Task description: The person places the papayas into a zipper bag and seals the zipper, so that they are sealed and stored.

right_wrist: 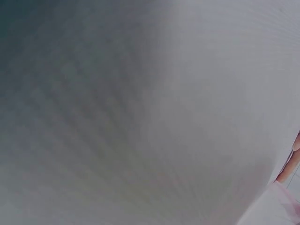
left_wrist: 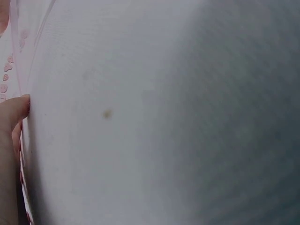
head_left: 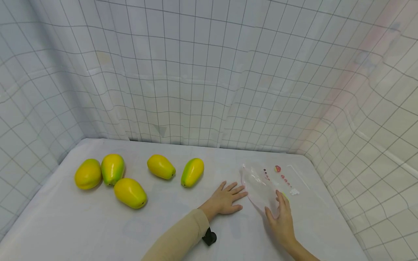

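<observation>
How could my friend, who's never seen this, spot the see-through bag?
Start at the white cloth-covered table and look to its right side. There, by the bare right hand, lies a clear plastic bag with a pinkish edge and small red prints. Unlike the plump yellow-green fruits on the left, it is thin and see-through.

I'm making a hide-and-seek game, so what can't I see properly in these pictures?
Black object, head view: partly hidden by the left sleeve.
Yellow-green patch, head view: partly behind the right hand.
Red prints, head view: too small to make out.
Fingers, right wrist view: cut off by the right edge.
</observation>
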A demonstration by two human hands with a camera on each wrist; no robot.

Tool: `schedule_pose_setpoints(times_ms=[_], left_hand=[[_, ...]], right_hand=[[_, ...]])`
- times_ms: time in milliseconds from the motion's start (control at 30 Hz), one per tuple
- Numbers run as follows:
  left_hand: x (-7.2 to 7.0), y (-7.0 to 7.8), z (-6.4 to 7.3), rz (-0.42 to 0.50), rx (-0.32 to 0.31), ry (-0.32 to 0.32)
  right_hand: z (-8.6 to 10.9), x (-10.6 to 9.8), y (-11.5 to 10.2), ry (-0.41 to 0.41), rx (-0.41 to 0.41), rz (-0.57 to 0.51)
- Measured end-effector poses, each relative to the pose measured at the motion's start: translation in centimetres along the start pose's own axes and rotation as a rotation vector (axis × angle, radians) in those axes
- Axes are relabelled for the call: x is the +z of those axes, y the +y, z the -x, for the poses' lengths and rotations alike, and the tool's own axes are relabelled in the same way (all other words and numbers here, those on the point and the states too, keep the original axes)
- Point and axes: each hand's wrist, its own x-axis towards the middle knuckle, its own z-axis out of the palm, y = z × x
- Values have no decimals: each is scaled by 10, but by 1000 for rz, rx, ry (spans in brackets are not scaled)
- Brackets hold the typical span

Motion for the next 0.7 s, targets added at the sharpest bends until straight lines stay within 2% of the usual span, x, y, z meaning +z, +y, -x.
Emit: schedule_pose_setpoints(times_ms=[333,700], left_hand=[[3,-1,-1,-5,11,9],[3,-1,0,-2,15,14]], right_hand=[[-1,2,1,45,-16,-29],[-4,4,-3,1,9,-46]])
